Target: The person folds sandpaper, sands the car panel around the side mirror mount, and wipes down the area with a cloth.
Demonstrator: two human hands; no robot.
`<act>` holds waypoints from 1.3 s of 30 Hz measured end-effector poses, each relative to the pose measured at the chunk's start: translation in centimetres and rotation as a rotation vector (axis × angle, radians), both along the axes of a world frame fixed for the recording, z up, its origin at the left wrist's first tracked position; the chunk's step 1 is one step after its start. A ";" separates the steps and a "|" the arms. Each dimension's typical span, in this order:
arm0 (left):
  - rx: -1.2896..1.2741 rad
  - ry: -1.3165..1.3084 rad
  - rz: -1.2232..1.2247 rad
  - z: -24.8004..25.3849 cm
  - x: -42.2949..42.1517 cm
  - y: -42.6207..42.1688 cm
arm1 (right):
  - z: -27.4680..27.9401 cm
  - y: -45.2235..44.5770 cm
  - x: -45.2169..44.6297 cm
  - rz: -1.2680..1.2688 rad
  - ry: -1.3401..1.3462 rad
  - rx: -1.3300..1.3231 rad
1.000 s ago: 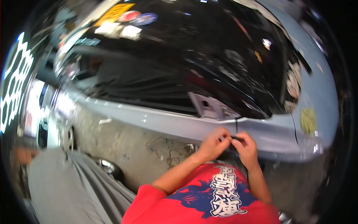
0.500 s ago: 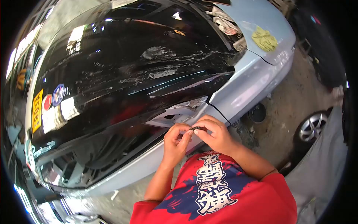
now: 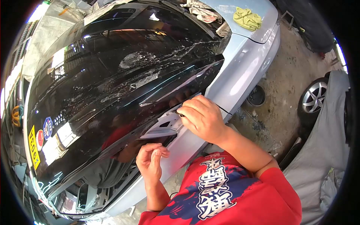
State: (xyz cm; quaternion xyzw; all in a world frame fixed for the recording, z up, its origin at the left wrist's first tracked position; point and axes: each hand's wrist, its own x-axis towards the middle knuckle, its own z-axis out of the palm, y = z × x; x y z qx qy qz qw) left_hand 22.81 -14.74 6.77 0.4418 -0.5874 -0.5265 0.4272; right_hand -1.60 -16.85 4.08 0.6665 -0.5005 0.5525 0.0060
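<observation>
My right hand (image 3: 202, 119) is at the front corner of the car door, its fingers closed in a pinch on a small dark piece (image 3: 180, 114). Most of that piece is hidden by the fingers. Just beside the fingertips lies the bare triangular mirror mount (image 3: 165, 127), a pale panel with holes in it. Lower down, my left hand (image 3: 150, 162) hovers near the side window (image 3: 112, 168). Its fingers are loosely bent and a little apart, with nothing visible in them.
The dark windshield (image 3: 112, 71) shows whitish smears. A yellow-green cloth (image 3: 247, 18) lies on the silver-blue hood, and crumpled rags (image 3: 204, 11) sit by the windshield base. On the floor stands a black bucket (image 3: 256, 96), with a covered car's wheel (image 3: 314, 97) farther right.
Both hands held the small dark piece together in front of the door. They have separated: the right carried it up to the mirror mount, the left let go and moved down and left.
</observation>
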 end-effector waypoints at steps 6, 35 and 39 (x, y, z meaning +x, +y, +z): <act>0.101 -0.019 0.088 1.3 -1.9 -0.6 | -0.4 -0.3 0.1 0.033 0.039 -0.039; 0.126 -0.072 0.081 1.6 -2.3 0.0 | 0.4 -1.0 0.0 0.132 0.017 -0.036; 0.119 -0.067 0.084 1.6 -2.4 -0.1 | -0.1 -0.7 -0.5 0.116 0.036 -0.022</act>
